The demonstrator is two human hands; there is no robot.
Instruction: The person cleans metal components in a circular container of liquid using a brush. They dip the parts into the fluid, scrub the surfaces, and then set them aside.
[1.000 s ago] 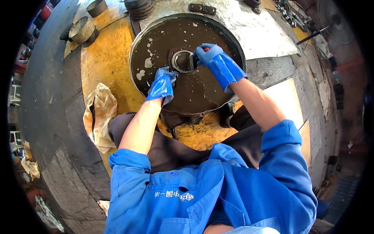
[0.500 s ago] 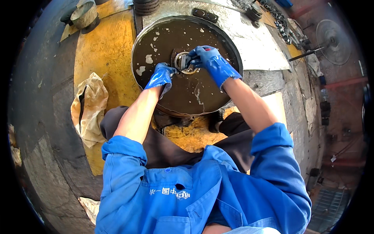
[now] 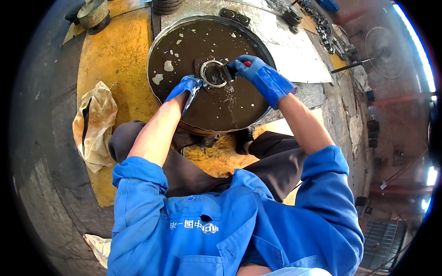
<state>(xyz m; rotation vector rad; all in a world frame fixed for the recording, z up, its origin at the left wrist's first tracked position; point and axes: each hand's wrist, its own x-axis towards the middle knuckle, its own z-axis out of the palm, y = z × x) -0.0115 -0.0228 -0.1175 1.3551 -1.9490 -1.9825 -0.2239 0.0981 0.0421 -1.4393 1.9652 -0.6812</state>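
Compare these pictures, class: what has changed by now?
Since half a second ago, the blue-gloved right hand has drawn the dark, red-handled tool rightward, from over the opening of the round metal ring to its right rim. Nothing was grasped or released. The blue-gloved left hand stays at the ring's left side.

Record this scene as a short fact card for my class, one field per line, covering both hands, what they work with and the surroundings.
Left hand: gloved in blue, at the metal ring's lower left edge; grip partly hidden
Right hand: gloved in blue, holding a dark tool with a red part against the ring's right side
Tub: wide, round, beneath both hands
Liquid: dark brown, with pale patches
Left of tub: crumpled pale cloth
Far right: round fan
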